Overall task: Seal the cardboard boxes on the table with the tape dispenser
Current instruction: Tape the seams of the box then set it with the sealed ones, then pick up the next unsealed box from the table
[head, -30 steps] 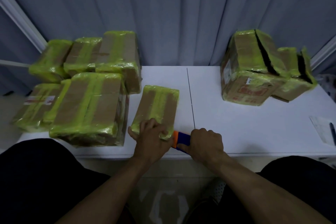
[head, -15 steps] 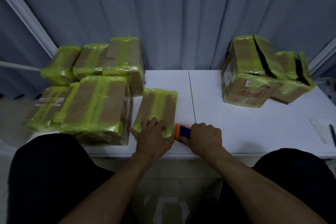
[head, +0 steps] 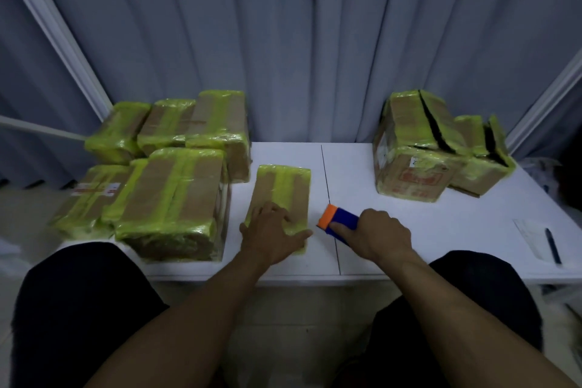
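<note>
A left hand point(head: 272, 235) lay flat on a taped box point(head: 283, 189); the right hand point(head: 378, 238) gripped what appeared to be a tape dispenser point(head: 338, 220), half hidden.

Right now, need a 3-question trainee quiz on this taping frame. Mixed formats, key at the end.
1. True or false: the left hand lies flat on the small box in the middle of the table.
2. What does the right hand grip? A) a pen B) the tape dispenser C) a box flap
3. Fill in: the boxes with tops gaping open stand on the person's ___ side.
Key: 1 true; 2 B; 3 right.
</note>
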`<state>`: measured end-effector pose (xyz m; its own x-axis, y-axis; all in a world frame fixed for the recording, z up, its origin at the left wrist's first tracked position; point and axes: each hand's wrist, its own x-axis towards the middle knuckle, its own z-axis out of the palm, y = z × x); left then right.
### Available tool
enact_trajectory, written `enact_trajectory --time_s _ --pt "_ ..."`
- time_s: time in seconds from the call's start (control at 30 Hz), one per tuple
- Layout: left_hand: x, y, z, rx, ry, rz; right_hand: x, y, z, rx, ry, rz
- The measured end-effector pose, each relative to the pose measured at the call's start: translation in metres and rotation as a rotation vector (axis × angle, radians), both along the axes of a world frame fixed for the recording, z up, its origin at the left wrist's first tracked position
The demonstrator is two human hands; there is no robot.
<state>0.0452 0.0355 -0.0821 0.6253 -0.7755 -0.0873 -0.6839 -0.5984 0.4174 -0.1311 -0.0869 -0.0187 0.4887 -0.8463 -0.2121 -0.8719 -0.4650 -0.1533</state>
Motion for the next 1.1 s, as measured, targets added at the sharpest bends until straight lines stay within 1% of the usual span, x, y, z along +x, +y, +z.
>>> enact_trajectory --time_s 0.1,0.17,0.23,0.27,0.47,0.53,0.6,0.7,0.8,0.87,0.93,1.03,1.1 --pt "0.009 0.014 -0.003 -0.172 0.062 -0.123 0.008 -0.003 0.009 0.047 -0.136 -0.004" --pt "0.014 0.021 -0.008 -0.229 0.063 -0.238 0.018 -0.002 0.014 0.051 -0.218 0.014" --pt "0.018 0.023 -0.016 -0.274 0.041 -0.289 0.03 -0.006 0.02 0.054 -0.29 0.021" --pt "0.018 0.022 -0.017 -0.272 0.024 -0.301 0.035 -0.011 0.023 0.061 -0.314 0.02" --pt "0.023 -0.006 -0.02 -0.087 -0.081 -0.289 0.071 -0.054 0.034 0.129 -0.344 -0.017" --pt "0.032 -0.022 -0.02 -0.046 -0.035 -0.287 0.081 -0.07 0.029 0.126 -0.355 -0.009" --pt "0.042 -0.039 -0.019 -0.08 -0.072 -0.309 0.092 -0.084 0.022 0.092 -0.354 0.008" --pt "0.064 -0.071 -0.02 -0.122 -0.073 -0.262 0.111 -0.102 0.009 0.079 -0.402 -0.014" --pt "0.099 -0.1 -0.024 -0.044 -0.051 -0.195 0.132 -0.112 -0.003 0.079 -0.446 -0.035" --pt "0.125 -0.111 -0.027 0.048 -0.183 -0.291 0.143 -0.116 -0.011 0.094 -0.443 -0.016" --pt "0.143 -0.117 -0.022 0.096 -0.26 -0.298 0.153 -0.12 -0.018 0.1 -0.455 -0.005" --pt "0.148 -0.124 -0.019 -0.013 -0.345 -0.345 0.159 -0.127 -0.021 0.099 -0.469 -0.028" --pt "0.145 -0.125 -0.021 0.028 -0.377 -0.419 0.161 -0.132 -0.025 0.101 -0.478 -0.056"
